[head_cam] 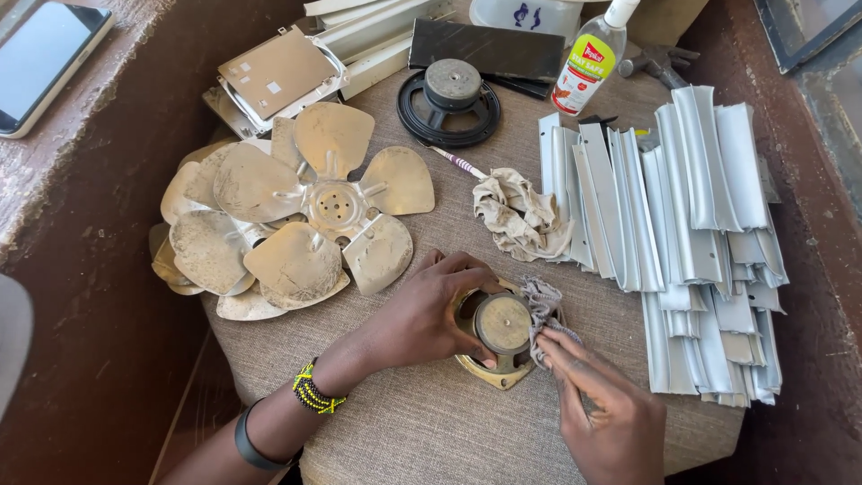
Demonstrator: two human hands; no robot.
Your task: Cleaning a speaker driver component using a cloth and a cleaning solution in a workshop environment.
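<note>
phone (40, 58) cut off, spray bottle (588, 58) top cropped

Dusty round speaker (503, 325), magnet up, flat on cushion; grey rag (541, 305) alongside.

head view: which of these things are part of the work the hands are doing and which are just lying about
In hand:
round brass-coloured speaker frame with a grey magnet, in the left hand
small grey rag, pressed on by the right hand

Lying about:
stacked dusty metal fan blades
black round speaker
crumpled beige cloth
pile of silver-grey slats
clear plastic bottle
</note>
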